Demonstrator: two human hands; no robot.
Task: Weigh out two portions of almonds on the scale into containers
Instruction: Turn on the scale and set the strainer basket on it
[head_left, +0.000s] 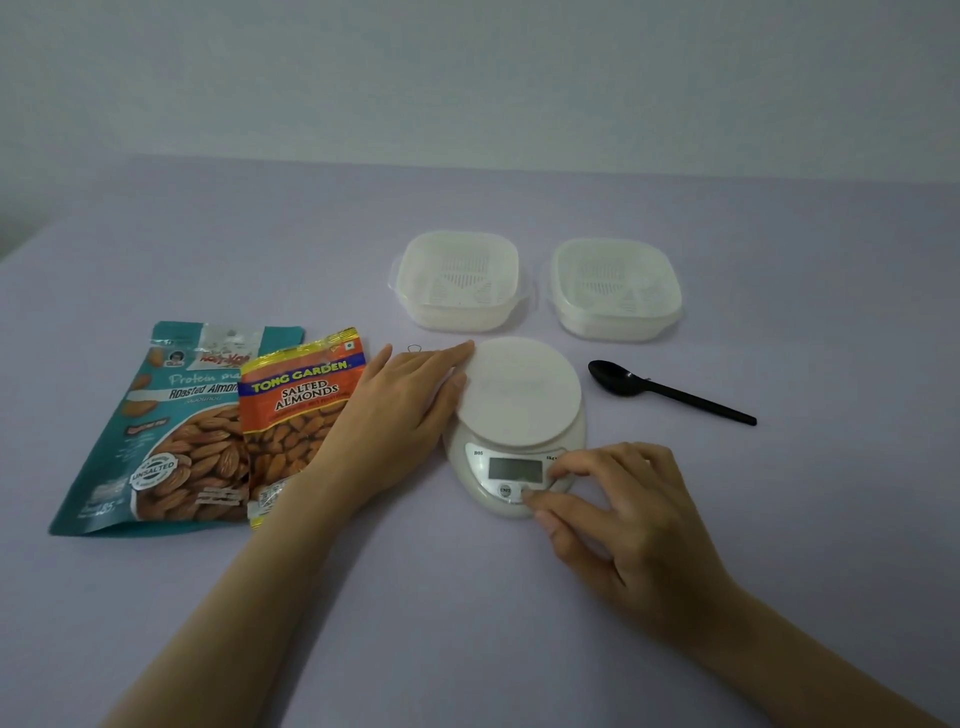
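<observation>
the left hand (402, 400) lies flat and spread against the scale (517, 426), while the right hand (613, 514) fingers press its buttons. beside them lie "tong garden salted almonds" bag (296, 415) and a teal "roasted almonds, unsalted" bag (166, 431); two containers (457, 280) sit behind on the table (260, 249).

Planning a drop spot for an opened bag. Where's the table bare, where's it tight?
Bare: the wide strip behind the two bags, left of the left container; the corner right of the spoon. Tight: around the scale, with left hand on its side, right hand at the buttons, containers just behind.
</observation>
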